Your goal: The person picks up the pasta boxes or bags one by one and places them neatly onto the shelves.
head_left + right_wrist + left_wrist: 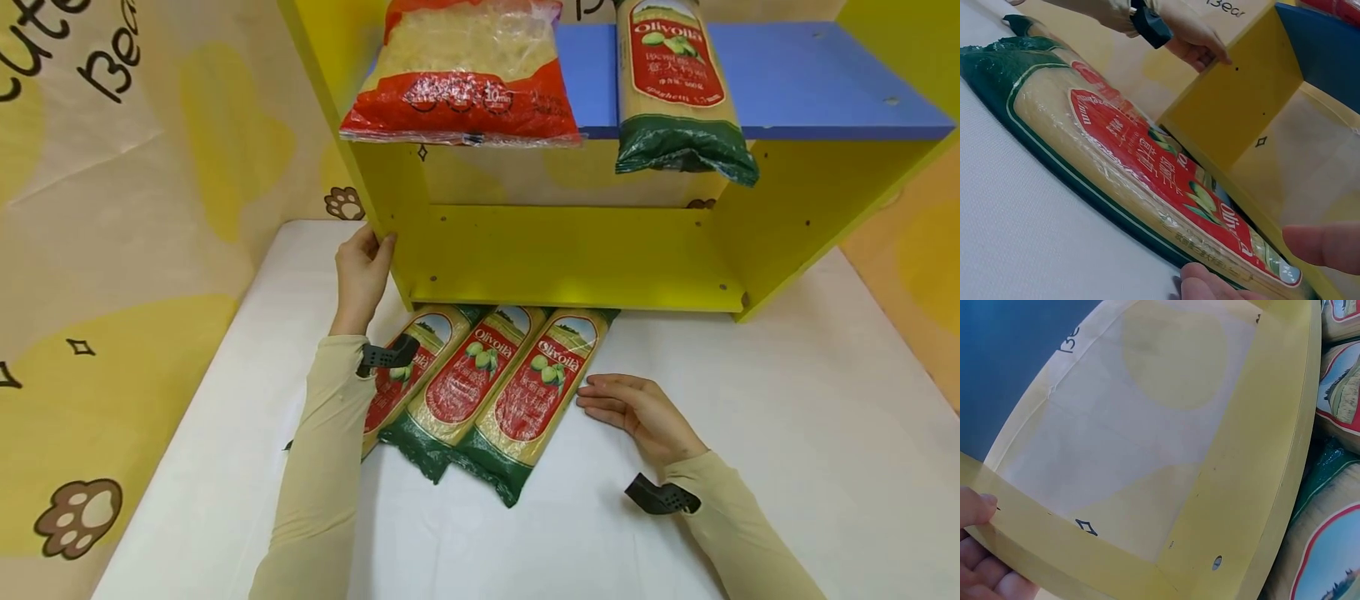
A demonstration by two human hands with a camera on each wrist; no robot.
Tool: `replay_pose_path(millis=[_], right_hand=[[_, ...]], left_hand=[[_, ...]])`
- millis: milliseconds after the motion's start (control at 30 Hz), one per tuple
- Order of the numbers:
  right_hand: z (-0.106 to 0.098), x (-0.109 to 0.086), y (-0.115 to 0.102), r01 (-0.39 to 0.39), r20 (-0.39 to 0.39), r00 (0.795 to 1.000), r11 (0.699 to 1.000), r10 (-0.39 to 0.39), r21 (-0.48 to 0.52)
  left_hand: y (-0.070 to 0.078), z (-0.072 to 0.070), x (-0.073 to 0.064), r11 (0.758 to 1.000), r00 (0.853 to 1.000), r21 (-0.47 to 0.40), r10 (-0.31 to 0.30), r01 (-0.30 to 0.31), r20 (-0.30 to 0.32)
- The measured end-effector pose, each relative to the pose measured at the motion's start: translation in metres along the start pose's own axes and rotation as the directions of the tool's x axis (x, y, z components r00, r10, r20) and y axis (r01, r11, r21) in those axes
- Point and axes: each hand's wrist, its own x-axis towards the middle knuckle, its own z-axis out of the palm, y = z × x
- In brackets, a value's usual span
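My left hand (362,271) grips the front edge of the left side panel (1085,575) of a yellow shelf unit, thumb on one face and fingers on the other. Three Olivoila spaghetti packs lie slanted side by side on the white table: a left pack (386,396), a middle pack (457,392) and a right pack (528,392). Their far ends are hidden at the unit's bottom board (577,258). My right hand (637,412) is beside the right pack's long edge, thumb and fingers apart, holding nothing. Whether its fingertips touch the pack I cannot tell.
On the blue upper shelf (825,83) sit a red-and-clear bag of pasta (465,67) at left and another spaghetti pack (678,83), both overhanging the front edge. Patterned cloth (150,208) hangs behind and to the left of the white table (825,400).
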Motion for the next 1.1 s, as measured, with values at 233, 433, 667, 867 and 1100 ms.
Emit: replay_pose_path(millis=[233, 433, 667, 867, 1100], right_hand=[[0.004, -0.001, 0.0, 0.003, 0.001, 1.0, 1.0, -0.003, -0.002], [0.008, 0.001, 0.002, 0.008, -0.021, 1.0, 1.0, -0.008, 0.013], [0.015, 0.004, 0.003, 0.027, -0.057, 0.998, 1.0, -0.027, 0.009], [0.021, 0.008, 0.001, 0.024, -0.069, 0.997, 0.999, -0.026, -0.026], [0.024, 0.012, 0.0, 0.015, -0.079, 0.997, 0.998, -0.02, -0.054]], left_hand=[[0.002, -0.001, 0.0, 1.0, 1.0, -0.013, -0.006, 0.006, 0.002], [0.002, 0.0, 0.002, 1.0, 1.0, -0.006, -0.011, 0.011, 0.004], [0.001, 0.001, 0.004, 1.0, 1.0, -0.01, -0.002, 0.003, 0.012], [0.003, 0.001, 0.003, 1.0, 1.0, -0.01, -0.011, 0.011, -0.005], [0.001, 0.001, 0.002, 0.999, 0.999, -0.032, -0.035, 0.035, 0.001]])
